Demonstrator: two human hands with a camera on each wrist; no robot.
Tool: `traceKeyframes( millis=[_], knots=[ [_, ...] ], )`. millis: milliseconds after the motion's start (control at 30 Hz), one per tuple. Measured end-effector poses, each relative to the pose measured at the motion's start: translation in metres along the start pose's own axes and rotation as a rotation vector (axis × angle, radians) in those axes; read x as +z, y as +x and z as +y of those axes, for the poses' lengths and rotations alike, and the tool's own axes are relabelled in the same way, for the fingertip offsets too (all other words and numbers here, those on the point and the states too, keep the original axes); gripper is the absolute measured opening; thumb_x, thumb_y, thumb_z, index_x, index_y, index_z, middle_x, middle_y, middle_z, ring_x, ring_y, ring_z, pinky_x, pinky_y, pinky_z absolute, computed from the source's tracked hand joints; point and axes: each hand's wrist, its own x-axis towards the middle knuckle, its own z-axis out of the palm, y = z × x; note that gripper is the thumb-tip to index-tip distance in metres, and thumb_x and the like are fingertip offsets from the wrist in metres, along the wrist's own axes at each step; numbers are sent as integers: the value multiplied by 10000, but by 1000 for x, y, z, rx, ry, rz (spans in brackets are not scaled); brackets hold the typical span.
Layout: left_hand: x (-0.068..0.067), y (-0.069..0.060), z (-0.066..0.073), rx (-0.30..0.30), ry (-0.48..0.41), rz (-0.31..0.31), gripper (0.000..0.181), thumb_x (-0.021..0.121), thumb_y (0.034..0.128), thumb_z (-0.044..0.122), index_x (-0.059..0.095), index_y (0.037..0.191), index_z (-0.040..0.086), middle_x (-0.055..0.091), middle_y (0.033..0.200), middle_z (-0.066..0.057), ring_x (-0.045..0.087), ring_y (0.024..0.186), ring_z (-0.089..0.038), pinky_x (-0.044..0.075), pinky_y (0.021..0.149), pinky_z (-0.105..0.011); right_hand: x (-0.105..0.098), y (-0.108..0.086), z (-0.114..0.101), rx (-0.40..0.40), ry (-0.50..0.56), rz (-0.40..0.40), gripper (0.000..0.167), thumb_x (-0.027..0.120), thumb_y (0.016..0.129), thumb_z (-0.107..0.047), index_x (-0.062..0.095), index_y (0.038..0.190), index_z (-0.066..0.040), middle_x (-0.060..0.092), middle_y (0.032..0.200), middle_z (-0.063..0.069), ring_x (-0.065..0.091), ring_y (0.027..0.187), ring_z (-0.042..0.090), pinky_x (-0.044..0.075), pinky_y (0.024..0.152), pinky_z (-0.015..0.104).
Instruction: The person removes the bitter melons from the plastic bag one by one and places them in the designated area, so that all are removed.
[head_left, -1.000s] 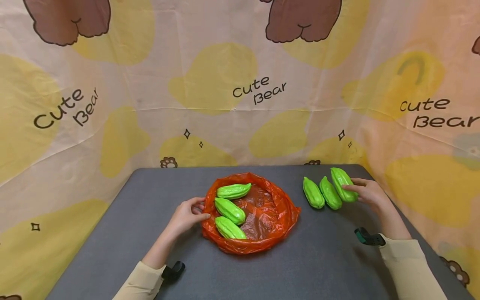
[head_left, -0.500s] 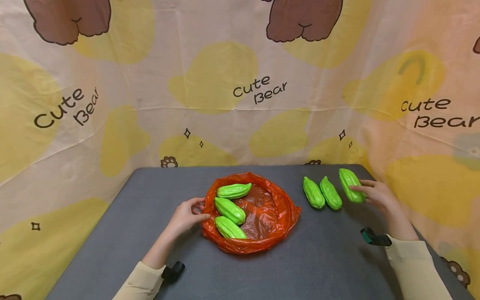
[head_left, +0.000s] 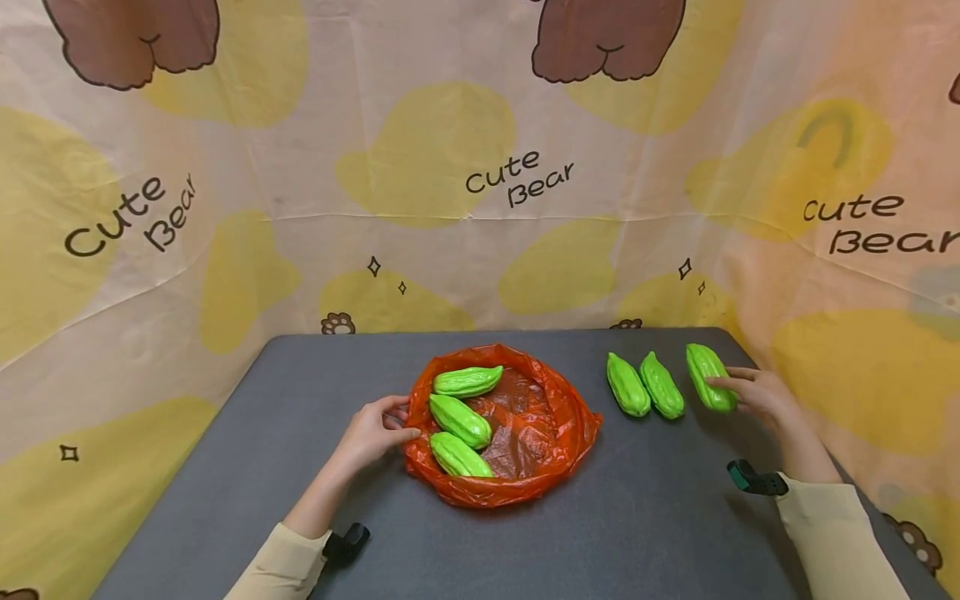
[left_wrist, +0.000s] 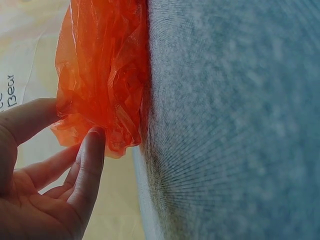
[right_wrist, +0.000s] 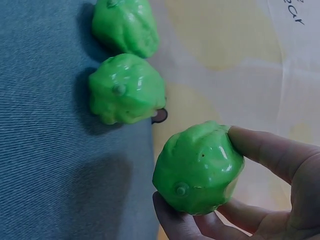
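Note:
My left hand (head_left: 377,431) pinches the left rim of a red plastic bag (head_left: 577,421), whose mouth is rolled wide. In the left wrist view, the thumb and fingers of that hand (left_wrist: 55,190) sit on either side of the crumpled bag edge (left_wrist: 107,75). Three green bitter melons (head_left: 460,422) lie inside, along the bag's left half. At the right, my right hand (head_left: 765,402) grips another bitter melon (head_left: 708,379) between thumb and fingers. The right wrist view has this melon (right_wrist: 197,170) held off the table, its shadow separate from it.
Two more bitter melons, one on the left (head_left: 627,385) and one on the right (head_left: 662,386), lie side by side on the grey table (head_left: 622,533), between the bag and my right hand. A printed cloth (head_left: 420,183) hangs behind and along both sides.
My right hand has carried its bitter melon to the right and slightly nearer, widening the gap from the two on the table. My left hand and the bag have stayed put.

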Motion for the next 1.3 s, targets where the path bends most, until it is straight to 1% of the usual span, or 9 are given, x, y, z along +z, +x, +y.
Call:
traceKeyframes(
  millis=[233,367,633,933,1100,1300],
  knots=[
    [0,-1,0,-10,1,7,562,794,752,184,592,1251,23,661,963,-99,619,754,-149,487,584,-271,3,6,9,20,5,0,872,515,943,-456,92,1471,94,35,1499,372,205,1353,510,303,1071,539],
    [0,-1,-2,2,3,4,569,795,754,192,588,1253,13,663,964,-100,621,754,-143,486,591,-269,6,9,12,40,23,7,873,512,943,-447,83,1467,105,33,1495,378,219,1345,516,308,1067,545],
    [-1,-1,-4,-1,-2,6,572,796,755,196,585,1252,6,665,963,-97,629,761,-150,489,599,-279,11,15,18,71,35,32,868,521,932,-436,105,1461,112,54,1488,385,239,1330,527,328,1056,540],
    [-1,-1,-4,22,6,11,573,800,750,196,591,1250,10,670,955,-93,647,764,-151,497,617,-282,17,25,24,83,47,46,867,547,927,-418,119,1459,116,36,1487,391,238,1326,539,341,1051,533],
    [-1,-1,-4,13,5,14,577,804,744,203,593,1247,13,670,957,-93,646,766,-151,495,614,-279,20,27,24,78,36,58,862,555,917,-413,138,1458,113,44,1486,391,246,1322,537,346,1047,535],
    [-1,-1,-3,-5,12,14,570,800,747,207,597,1250,31,667,957,-81,640,764,-138,492,617,-268,23,30,22,85,21,73,859,569,908,-421,167,1458,103,42,1495,376,219,1331,536,334,1047,552]
  ],
)
